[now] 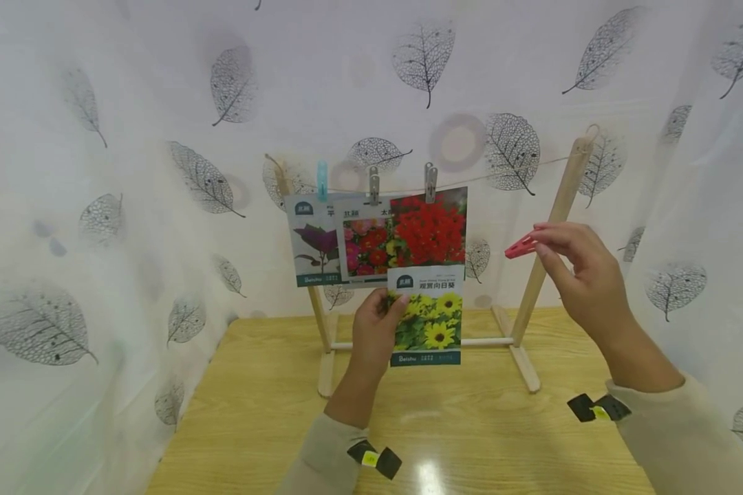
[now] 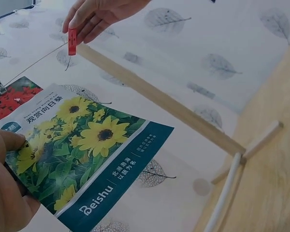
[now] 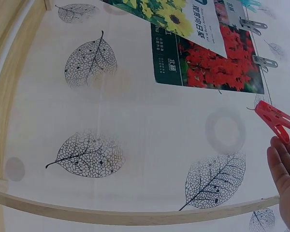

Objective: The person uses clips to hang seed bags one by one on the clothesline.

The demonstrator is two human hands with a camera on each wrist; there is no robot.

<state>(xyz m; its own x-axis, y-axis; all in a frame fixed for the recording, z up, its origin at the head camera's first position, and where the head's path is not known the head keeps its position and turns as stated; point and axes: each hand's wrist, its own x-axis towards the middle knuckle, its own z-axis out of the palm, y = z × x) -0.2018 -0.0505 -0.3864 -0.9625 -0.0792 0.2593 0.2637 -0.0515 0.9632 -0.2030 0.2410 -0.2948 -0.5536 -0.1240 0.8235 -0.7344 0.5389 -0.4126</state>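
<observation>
My left hand (image 1: 374, 330) pinches a sunflower seed packet (image 1: 430, 320) by its left edge, thumb on the front. The packet is upright, overlapping the lower part of a hanging packet with red flowers (image 1: 430, 223). Between the thumb and fingers of my right hand (image 1: 585, 275) is a red clothespin (image 1: 520, 246), held right of the packets and below the string (image 1: 495, 177). In the right wrist view the clothespin (image 3: 275, 118) points toward the string, apart from any packet. The left wrist view shows the sunflower packet (image 2: 87, 150) face on.
Two more packets hang at the left: a purple-leaf one (image 1: 314, 240) under a blue clip (image 1: 322, 180), and a pink-and-red flower one (image 1: 365, 247) under a metal clip (image 1: 374, 184). Another metal clip (image 1: 431, 182) holds the red-flower packet. A wooden frame (image 1: 554, 240) stands on the table (image 1: 254, 405).
</observation>
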